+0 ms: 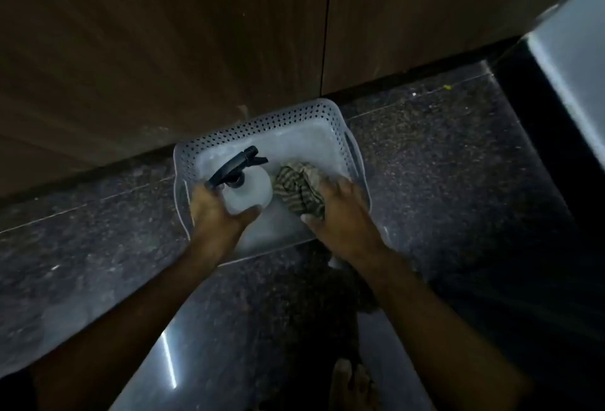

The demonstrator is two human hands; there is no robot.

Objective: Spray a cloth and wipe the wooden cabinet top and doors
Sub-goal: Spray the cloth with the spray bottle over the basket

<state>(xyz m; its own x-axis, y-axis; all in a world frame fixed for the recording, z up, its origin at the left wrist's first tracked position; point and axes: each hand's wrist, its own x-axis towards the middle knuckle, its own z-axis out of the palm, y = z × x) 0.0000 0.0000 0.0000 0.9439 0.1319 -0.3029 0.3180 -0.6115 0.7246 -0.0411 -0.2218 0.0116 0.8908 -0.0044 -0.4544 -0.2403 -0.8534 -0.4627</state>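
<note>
While both arms reach down into the white perforated basket (262, 119) on the dark speckled floor (442, 165), the left hand (216, 211) grips the white spray bottle (250, 193), fingers and thumb curled round its body, black trigger head (237, 165) pointing up-right. Right hand (340, 214) holds the striped cloth (299, 188), bunched up just beside the bottle, both inside the basket. Basket sits close against the brown wooden cabinet doors (163, 50). Dim light; a bare foot (347, 381), probably, shows at the bottom edge.
</note>
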